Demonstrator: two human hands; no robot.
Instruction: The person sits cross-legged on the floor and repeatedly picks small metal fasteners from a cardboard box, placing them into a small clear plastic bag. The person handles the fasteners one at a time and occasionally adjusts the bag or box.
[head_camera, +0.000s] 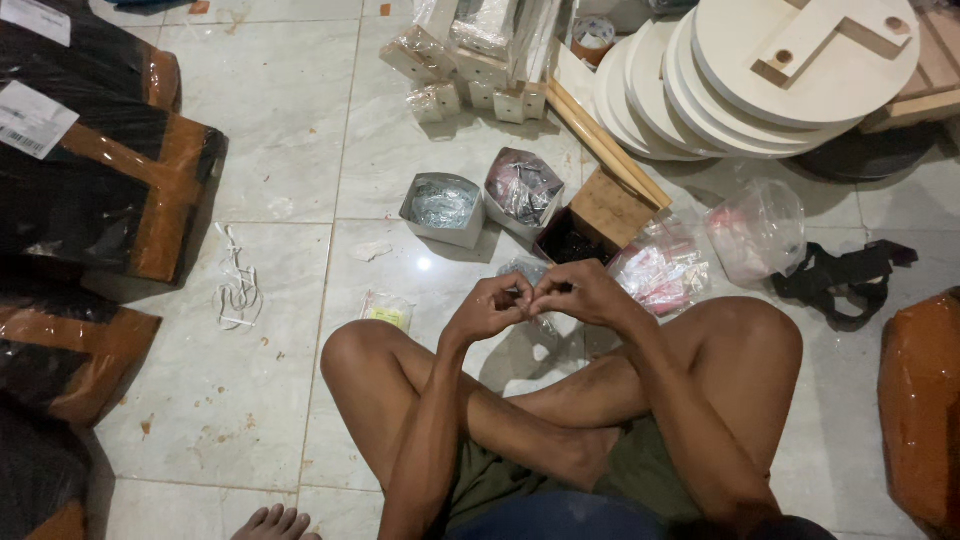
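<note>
Clear plastic bag (527, 272) pinched between both hands — orientation hidden

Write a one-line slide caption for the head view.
Cross-legged on tile, left hand and right hand pinch something small above a clear bag.

Light falls from above and is fairly bright, leaving a small glare spot on the glossy tiled floor (424, 264) and soft shadows under the legs. The wide lens bends the edges, and the focus is slightly soft throughout.
</note>
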